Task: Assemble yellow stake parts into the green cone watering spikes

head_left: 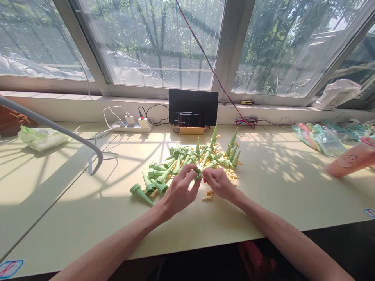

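A heap of green cone-shaped plastic spikes (187, 158) lies on the pale table (278, 195), mixed with small yellow plastic pieces (207, 196). My left hand (180, 189) pinches the round end of one green spike (198, 172) at the near edge of the heap. My right hand (218, 182) meets it from the right, fingers closed on the same spike's other side; whether a small yellow piece is between them is hidden.
A dark tablet (193, 107) and a phone (191, 120) stand on a holder by the window sill. A power strip (133, 124) with cables lies left of them. A grey lamp arm (58, 130) crosses the left. Plastic bags (319, 138) and a pink tube (350, 159) lie right.
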The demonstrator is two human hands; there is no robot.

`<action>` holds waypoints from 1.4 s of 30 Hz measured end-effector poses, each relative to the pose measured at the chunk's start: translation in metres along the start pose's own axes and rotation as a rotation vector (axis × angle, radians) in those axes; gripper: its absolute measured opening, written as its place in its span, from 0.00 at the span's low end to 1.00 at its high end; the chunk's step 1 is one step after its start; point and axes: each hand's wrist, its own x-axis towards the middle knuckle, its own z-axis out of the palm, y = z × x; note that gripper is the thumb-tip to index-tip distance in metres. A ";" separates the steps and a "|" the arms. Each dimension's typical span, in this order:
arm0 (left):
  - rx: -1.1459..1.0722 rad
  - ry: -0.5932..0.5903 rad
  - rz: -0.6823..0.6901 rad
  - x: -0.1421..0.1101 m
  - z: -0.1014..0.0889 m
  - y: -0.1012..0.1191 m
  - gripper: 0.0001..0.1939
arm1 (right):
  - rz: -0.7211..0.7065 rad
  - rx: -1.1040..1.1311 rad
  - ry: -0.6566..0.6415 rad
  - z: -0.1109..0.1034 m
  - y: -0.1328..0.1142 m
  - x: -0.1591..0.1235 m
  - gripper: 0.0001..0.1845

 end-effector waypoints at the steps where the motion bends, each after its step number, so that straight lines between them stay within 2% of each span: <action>1: 0.000 -0.001 -0.001 0.000 0.000 0.000 0.03 | 0.000 -0.001 -0.005 0.000 0.000 0.000 0.28; 11: -0.006 -0.005 0.028 0.000 -0.001 0.001 0.05 | 0.015 0.032 -0.007 0.000 -0.001 -0.001 0.28; 23: -0.017 -0.022 0.047 0.000 -0.001 0.000 0.07 | 0.097 0.079 0.065 0.002 -0.002 -0.003 0.20; 31: -0.004 -0.025 0.041 0.000 0.000 0.001 0.05 | 0.041 0.021 0.073 0.003 0.002 -0.002 0.23; 42: 0.001 0.007 0.028 0.000 0.000 0.000 0.05 | -0.004 0.002 0.030 0.000 0.000 -0.002 0.21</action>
